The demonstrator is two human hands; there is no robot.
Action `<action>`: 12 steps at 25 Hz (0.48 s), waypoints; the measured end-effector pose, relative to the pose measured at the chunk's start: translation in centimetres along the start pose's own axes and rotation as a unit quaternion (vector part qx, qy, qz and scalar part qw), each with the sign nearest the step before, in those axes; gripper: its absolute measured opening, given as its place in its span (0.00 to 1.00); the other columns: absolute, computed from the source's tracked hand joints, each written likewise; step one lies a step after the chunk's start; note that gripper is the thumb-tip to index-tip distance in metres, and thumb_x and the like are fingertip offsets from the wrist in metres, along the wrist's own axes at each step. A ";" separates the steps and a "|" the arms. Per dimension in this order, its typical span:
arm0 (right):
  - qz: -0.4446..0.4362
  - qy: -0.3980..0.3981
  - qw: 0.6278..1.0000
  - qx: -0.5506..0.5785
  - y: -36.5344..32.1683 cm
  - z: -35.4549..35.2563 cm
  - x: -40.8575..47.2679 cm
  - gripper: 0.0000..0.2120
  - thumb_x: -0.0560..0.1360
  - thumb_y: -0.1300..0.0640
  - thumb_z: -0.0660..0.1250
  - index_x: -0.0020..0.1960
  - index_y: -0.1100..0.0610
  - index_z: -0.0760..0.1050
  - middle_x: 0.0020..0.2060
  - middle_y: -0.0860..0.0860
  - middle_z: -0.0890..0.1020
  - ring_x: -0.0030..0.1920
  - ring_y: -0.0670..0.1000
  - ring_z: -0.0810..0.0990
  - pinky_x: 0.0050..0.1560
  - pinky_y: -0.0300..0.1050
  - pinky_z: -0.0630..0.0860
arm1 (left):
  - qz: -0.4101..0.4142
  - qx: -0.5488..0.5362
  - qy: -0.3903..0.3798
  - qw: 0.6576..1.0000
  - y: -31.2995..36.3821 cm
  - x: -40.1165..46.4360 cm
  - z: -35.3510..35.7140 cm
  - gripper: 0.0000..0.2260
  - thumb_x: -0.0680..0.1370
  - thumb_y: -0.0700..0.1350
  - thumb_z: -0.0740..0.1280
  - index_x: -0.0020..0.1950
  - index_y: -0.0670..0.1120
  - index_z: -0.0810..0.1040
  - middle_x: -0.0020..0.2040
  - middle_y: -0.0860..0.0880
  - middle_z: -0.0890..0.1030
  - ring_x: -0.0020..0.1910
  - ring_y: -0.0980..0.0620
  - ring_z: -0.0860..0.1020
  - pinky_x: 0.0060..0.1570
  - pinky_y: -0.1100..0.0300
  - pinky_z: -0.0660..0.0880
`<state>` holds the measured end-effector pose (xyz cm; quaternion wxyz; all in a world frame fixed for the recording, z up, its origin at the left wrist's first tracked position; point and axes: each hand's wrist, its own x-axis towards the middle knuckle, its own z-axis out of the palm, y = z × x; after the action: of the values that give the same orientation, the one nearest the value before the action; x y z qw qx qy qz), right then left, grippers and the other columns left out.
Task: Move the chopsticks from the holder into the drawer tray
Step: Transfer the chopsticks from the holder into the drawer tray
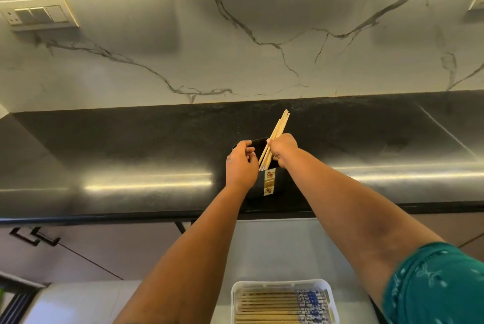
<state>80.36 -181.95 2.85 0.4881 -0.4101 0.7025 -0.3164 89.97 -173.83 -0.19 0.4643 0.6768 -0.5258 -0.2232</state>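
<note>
A black holder with a gold and white label stands near the front edge of the dark countertop. Several pale wooden chopsticks lean out of it toward the upper right. My right hand is closed around this bundle just above the holder's rim. My left hand grips the holder's left rim. Below, in the open drawer, a white tray holds several chopsticks with blue patterned ends lying side by side.
A marble-patterned wall with a switch plate rises behind the counter. Cabinet fronts with black handles sit at lower left. The grey drawer floor spreads around the tray.
</note>
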 end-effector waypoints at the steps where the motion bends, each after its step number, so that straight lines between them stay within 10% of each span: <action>1: -0.001 -0.002 1.000 0.012 0.1 -0.3 0.0 0.12 0.77 0.59 0.66 0.60 0.59 0.74 0.52 0.57 0.80 0.52 0.56 0.80 0.46 0.49 0.79 | 0.003 -0.004 -0.002 1.000 0.1 -0.1 0.0 0.15 0.77 0.39 0.63 0.64 0.47 0.72 0.54 0.50 0.79 0.54 0.56 0.77 0.52 0.65 0.73; 12: -0.238 -0.050 0.962 0.124 -3.0 -5.3 -6.4 0.07 0.79 0.61 0.61 0.53 0.51 0.75 0.55 0.51 0.81 0.56 0.48 0.80 0.54 0.50 0.80 | 0.041 -0.030 0.002 0.999 5.0 -1.7 -1.2 0.16 0.77 0.46 0.66 0.64 0.46 0.73 0.57 0.50 0.79 0.56 0.55 0.76 0.56 0.61 0.73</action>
<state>77.33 -177.44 9.83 0.4803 -0.5171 0.5146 -0.4869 87.81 -171.82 4.43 0.4942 0.6411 -0.5451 -0.2182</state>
